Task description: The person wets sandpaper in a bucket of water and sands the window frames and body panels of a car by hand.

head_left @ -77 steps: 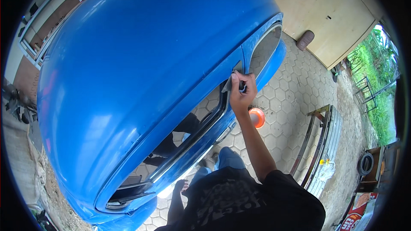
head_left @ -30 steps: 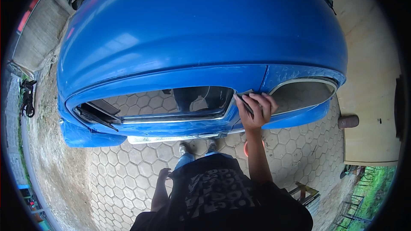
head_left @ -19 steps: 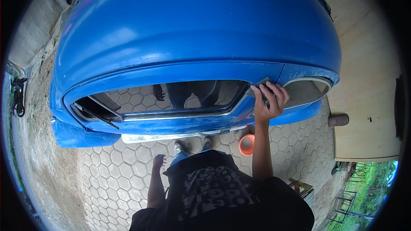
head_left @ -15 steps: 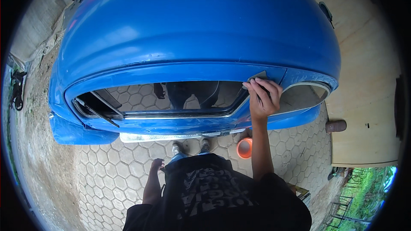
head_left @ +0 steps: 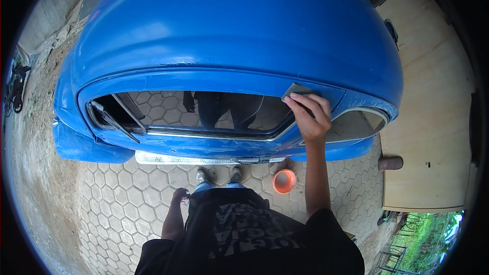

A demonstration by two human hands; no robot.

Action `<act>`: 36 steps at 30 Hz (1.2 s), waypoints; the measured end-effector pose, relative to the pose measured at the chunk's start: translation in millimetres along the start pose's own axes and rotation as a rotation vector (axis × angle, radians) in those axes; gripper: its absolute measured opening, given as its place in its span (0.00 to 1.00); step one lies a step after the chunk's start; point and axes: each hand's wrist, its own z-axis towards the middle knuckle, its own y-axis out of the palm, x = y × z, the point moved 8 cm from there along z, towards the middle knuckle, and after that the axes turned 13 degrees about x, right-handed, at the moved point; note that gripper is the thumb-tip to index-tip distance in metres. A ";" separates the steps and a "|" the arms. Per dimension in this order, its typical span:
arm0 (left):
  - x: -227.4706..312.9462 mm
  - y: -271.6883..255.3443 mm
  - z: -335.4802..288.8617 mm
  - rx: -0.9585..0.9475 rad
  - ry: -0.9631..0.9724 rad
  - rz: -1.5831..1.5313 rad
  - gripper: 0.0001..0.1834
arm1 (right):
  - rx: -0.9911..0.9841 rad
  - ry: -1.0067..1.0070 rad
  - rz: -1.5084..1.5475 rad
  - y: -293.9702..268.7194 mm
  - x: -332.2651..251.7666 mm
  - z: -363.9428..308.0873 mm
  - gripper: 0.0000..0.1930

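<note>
A small grey sheet of sandpaper point(head_left: 297, 89) is pinched in my right hand point(head_left: 311, 116). It lies against the blue car point(head_left: 234, 25), on the painted frame at the upper right corner of the door window point(head_left: 219, 112). My fingers are bent over its lower edge, and the arm reaches up from the lower right. Down by my left side hangs my left hand point(head_left: 180, 195), small in the picture, its fingers loosely apart and touching no part of the car. Pale scuff marks show on the paint around the smaller side window point(head_left: 356, 124).
An orange bucket point(head_left: 284, 181) holding cloudy liquid stands on the hexagonal paving point(head_left: 127, 198), right of my shoes. The car's running board point(head_left: 168, 158) wears a whitish covering. At the right rises a tan panel point(head_left: 423, 122) with a brown roll-shaped object point(head_left: 390, 163) beside it.
My right hand and the sandpaper have slid slightly left along the window frame. My view has shifted a little, so the bucket and paving appear lower and further left. The left hand still hangs down.
</note>
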 end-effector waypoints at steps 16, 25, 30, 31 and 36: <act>-25.9 10.5 45.5 0.052 0.408 0.177 0.16 | 0.123 0.061 -0.007 -5.3 8.5 -0.3 0.08; -6.4 -8.9 -31.5 0.032 -0.147 0.022 0.15 | 0.086 0.022 0.075 30.3 -28.4 10.6 0.05; 11.4 -4.0 -30.2 0.042 -0.080 -0.172 0.17 | 0.144 0.084 -0.009 -4.9 8.9 -4.0 0.09; 19.6 -4.2 -27.0 0.045 -0.028 -0.207 0.15 | 0.143 0.114 0.018 -1.9 8.9 -2.8 0.10; 6.9 7.8 -30.3 -0.011 -0.134 -0.117 0.16 | 0.026 0.001 0.217 84.3 -72.1 30.0 0.06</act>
